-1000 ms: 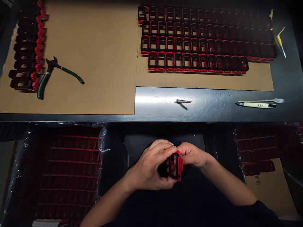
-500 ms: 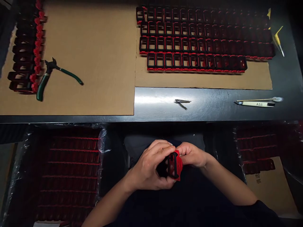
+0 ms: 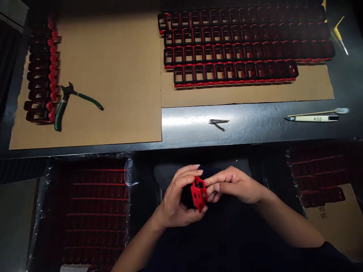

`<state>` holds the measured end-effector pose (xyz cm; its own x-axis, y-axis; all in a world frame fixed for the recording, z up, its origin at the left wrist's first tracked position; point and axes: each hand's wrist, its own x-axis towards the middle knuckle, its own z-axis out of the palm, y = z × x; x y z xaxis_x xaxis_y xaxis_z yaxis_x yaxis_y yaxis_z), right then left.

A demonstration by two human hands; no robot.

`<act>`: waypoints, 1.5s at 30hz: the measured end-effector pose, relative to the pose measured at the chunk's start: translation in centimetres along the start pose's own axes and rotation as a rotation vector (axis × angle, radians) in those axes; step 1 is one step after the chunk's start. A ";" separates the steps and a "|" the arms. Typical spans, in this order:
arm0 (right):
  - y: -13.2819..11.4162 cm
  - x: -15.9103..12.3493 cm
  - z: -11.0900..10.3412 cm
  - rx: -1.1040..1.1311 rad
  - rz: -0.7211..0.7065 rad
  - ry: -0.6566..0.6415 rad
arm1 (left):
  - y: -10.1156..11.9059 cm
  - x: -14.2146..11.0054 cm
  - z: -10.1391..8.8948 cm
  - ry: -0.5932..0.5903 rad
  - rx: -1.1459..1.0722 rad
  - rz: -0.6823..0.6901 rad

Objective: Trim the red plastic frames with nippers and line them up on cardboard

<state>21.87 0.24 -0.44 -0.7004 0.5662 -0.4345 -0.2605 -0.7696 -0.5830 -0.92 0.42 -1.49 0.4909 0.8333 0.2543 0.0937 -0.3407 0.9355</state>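
Over my lap, below the table edge, my left hand grips a small red and black plastic frame part between thumb and fingers. The part's red face is turned toward me. My right hand is at its right side, fingertips curled and touching the red face. Rows of the same red and black frames lie on a cardboard sheet at the far right of the table. A column of more such frames runs along the far left.
Green-handled cutters lie on the left cardboard sheet. Small tweezers rest on the bare metal table. A labelled blade tool and a yellow-handled tool lie right. Plastic-lined boxes of parts stand either side of my lap.
The part has been turned in my left hand so its red face shows. My right hand's fingers loosened from a pinch to touching the face. The view shifted slightly.
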 end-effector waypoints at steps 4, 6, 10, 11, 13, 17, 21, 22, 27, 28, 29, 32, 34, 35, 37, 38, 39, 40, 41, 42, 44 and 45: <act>0.3 0.1 -0.1 -0.039 -0.011 0.022 | -0.2 -0.7 0.4 0.038 -0.048 -0.028; 0.5 0.3 0.0 -0.073 -0.025 0.013 | -0.1 -0.6 0.5 0.033 -0.051 -0.034; 0.9 0.4 -0.1 -0.089 -0.041 -0.006 | 0.0 -0.4 0.6 0.023 -0.064 -0.061; 0.9 0.4 -0.1 -0.083 -0.041 -0.004 | 0.1 -0.4 0.6 0.020 -0.069 -0.069; 1.1 0.4 -0.2 -0.073 -0.039 0.000 | 0.1 -0.4 0.7 0.015 -0.083 -0.086; 1.3 0.4 -0.2 -0.038 -0.037 0.001 | -0.1 -0.6 0.9 0.009 -0.151 -0.127; 1.5 0.5 -0.2 0.010 -0.021 0.012 | -0.4 -1.0 1.1 0.017 -0.237 -0.219; 1.6 0.4 -0.2 0.021 -0.019 0.017 | -0.5 -1.1 1.1 0.017 -0.251 -0.244; 1.9 0.3 -0.2 0.047 -0.011 0.062 | -0.9 -1.4 1.4 0.016 -0.316 -0.293; 2.0 0.3 -0.3 0.048 -0.014 0.074 | -1.0 -1.5 1.4 0.022 -0.320 -0.294; 2.0 0.3 -0.3 0.046 -0.021 0.085 | -1.1 -1.6 1.5 0.029 -0.320 -0.295; 2.1 0.4 -0.3 0.014 -0.041 0.115 | -1.2 -1.7 1.5 0.028 -0.308 -0.297; 2.1 0.5 -0.4 -0.028 -0.048 0.128 | -1.2 -1.7 1.5 0.016 -0.285 -0.295; 2.0 0.5 -0.4 -0.048 -0.051 0.130 | -1.2 -1.7 1.5 0.013 -0.273 -0.290; 2.0 0.5 -0.5 -0.077 -0.063 0.121 | -1.2 -1.7 1.5 0.017 -0.257 -0.270; 2.0 0.5 -0.5 -0.082 -0.071 0.112 | -1.2 -1.6 1.6 0.021 -0.252 -0.255; 2.0 0.5 -0.6 -0.080 -0.079 0.103 | -1.2 -1.5 1.6 0.023 -0.247 -0.236; 2.1 0.5 -0.7 -0.074 -0.085 0.093 | -1.2 -1.5 1.7 0.023 -0.240 -0.216; 2.2 0.5 -0.8 -0.063 -0.089 0.084 | -1.2 -1.4 1.7 0.023 -0.233 -0.198; 2.3 0.5 -0.9 -0.052 -0.092 0.076 | -1.2 -1.3 1.8 0.022 -0.224 -0.184; 2.5 0.5 -1.0 -0.036 -0.087 0.059 | -1.2 -1.2 1.9 0.021 -0.215 -0.163; 2.5 0.5 -1.1 -0.034 -0.084 0.051 | -1.2 -1.1 1.9 0.020 -0.214 -0.156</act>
<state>21.54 -1.09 -2.87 -0.6423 0.6433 -0.4167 -0.2937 -0.7087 -0.6414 0.05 -0.94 -3.42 0.4675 0.8776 0.1060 -0.0196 -0.1095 0.9938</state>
